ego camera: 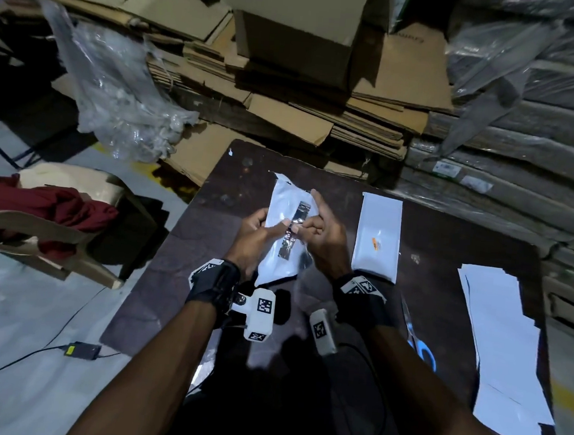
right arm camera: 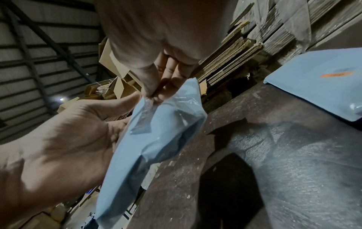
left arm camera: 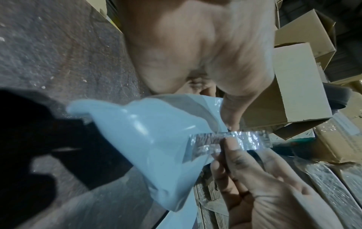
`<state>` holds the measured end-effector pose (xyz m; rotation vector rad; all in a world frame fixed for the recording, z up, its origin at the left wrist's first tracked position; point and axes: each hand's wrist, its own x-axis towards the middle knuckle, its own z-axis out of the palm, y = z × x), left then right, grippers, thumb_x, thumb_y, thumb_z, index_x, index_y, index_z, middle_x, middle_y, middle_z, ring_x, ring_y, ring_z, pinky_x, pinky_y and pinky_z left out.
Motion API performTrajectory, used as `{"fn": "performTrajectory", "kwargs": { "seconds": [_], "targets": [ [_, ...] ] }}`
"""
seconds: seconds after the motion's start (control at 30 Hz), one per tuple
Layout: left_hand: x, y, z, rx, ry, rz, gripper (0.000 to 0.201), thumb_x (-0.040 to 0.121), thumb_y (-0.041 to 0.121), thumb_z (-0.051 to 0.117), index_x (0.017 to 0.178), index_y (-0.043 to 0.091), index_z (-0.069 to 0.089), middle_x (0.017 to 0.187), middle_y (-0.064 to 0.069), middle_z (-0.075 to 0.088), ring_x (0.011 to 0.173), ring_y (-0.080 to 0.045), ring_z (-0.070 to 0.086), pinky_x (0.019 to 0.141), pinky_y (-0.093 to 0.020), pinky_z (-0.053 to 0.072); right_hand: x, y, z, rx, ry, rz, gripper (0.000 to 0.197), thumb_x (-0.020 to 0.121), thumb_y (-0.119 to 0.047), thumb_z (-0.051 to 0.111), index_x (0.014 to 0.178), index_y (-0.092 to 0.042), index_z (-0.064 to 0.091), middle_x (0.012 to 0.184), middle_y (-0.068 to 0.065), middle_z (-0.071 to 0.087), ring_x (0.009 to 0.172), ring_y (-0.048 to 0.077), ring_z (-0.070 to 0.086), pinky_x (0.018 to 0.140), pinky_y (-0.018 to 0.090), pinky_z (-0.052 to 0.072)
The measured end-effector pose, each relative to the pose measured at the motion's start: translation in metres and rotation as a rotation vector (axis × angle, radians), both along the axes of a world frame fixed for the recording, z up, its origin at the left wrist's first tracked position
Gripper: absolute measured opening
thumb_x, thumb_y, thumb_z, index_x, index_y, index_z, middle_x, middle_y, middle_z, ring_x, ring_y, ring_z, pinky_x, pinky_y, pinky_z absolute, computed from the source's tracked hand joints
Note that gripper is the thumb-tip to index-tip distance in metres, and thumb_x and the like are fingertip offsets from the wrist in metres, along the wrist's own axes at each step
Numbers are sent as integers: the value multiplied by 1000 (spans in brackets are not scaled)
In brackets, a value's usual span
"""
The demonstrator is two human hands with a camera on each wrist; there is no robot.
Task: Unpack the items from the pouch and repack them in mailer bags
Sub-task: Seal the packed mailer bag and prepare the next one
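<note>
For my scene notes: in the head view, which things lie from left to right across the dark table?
Left hand → mailer bag held in both hands → right hand → flat white mailer bag → blue-handled scissors → stack of white mailer bags.

Smooth, glossy white plastic: mailer, second mailer. Clear, shiny, crinkled film: strip on the mailer. Dark, rough, scuffed, matt board: table. Matt brown corrugated cardboard behind. Wrinkled, glossy clear plastic: bag. Soft red cloth.
</note>
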<state>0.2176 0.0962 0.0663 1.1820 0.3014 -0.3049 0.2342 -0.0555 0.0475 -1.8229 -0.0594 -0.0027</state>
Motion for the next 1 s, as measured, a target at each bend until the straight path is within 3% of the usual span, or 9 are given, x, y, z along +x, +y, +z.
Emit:
{"fn": "performTrajectory", "kwargs": {
  "seconds": [0.07,0.23,0.4,0.53,0.6,0.67,0.77,0.83,1.0],
  "targets": [
    [-4,-1,2,-40,-7,-6,37,83,9,75,117,-1,63,112,-23,69,97,-36,67,91,-49,54,-6,-2,7,-45,-32,50,84,79,-20,70,151,-21,27,62,-9,63,63,20,60,72,45,51],
    [-11,-3,6,-11,-36,-27,26,84,5,72,107,-6,68,98,-22,72,79,-28,69,76,-38,57,-16,-7,24,-206,-29,85,94,79,-6,69,154,-17,15,57,-14,62,58,3,58,69,31,52],
    [-14,-5,10,18,-57,-33,23,88,-1,65,107,-14,64,92,-15,74,76,-21,70,71,-30,58,-20,-8,30,-338,89,-39,107,73,-29,82,154,-19,13,71,-3,66,71,13,64,70,33,53],
    [-13,-1,8,-9,-52,-40,27,89,7,68,112,-8,66,110,-23,70,96,-34,69,88,-45,56,-23,-13,29,-446,164,-159,122,63,-58,80,154,-20,8,115,1,52,103,16,54,88,35,49],
    [-13,0,7,-31,-39,-35,29,89,8,68,115,-6,66,111,-22,70,96,-34,69,86,-45,57,-23,-15,25,-344,254,-181,127,56,-65,81,153,-21,11,129,2,44,115,15,49,96,38,49],
    [-13,0,7,-17,-47,-42,31,89,8,68,116,-5,65,110,-21,71,93,-31,70,82,-41,57,-25,-17,26,-40,363,-154,115,54,-59,87,146,-15,33,126,2,58,112,17,60,96,43,52],
    [-13,-1,7,27,-80,-57,28,87,9,70,113,0,68,108,-15,73,94,-26,71,81,-38,57,-31,-21,36,265,393,-85,53,68,-21,88,114,-6,65,104,10,74,97,28,71,90,48,55],
    [-13,-2,8,76,-111,-62,22,86,6,71,108,3,70,105,-12,74,91,-22,71,79,-35,57,-33,-22,41,314,372,-117,39,71,-8,84,107,-4,68,99,11,75,92,29,72,85,43,57],
    [-11,3,5,120,-133,-136,24,87,-4,65,111,2,69,109,-13,72,91,-21,70,81,-32,58,-32,-27,40,402,437,-75,37,74,0,78,109,-2,69,104,18,73,90,31,68,84,42,55]
  ]
}}
